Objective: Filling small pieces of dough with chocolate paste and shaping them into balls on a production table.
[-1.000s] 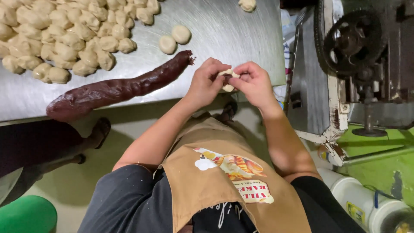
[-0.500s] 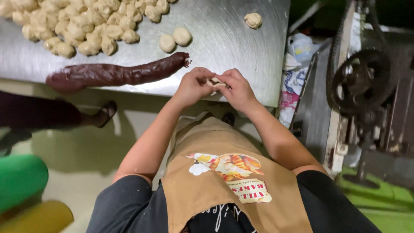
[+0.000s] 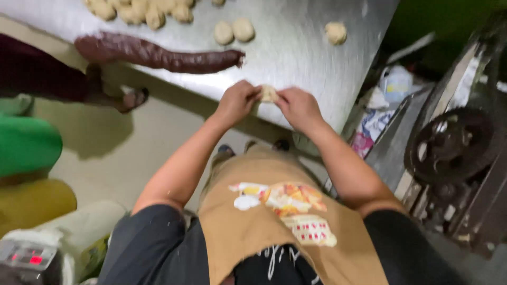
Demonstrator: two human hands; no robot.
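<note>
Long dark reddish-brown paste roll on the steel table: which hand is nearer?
Left. The left hand sits just below and right of the roll's torn right end. The right hand is farther right, past the small pale dough piece both pinch.

We hold one dough piece (image 3: 269, 94) between both hands. It is small, pale cream and roughly rounded, with an uneven, floury surface. Only its upper middle shows; the fingertips cover both ends. It sits pinched between the left hand (image 3: 236, 102) and the right hand (image 3: 299, 107), whose fingers close on it from either side. The piece is raised off the surface, just above the near edge of the steel table (image 3: 296, 50), and touches nothing else.
</note>
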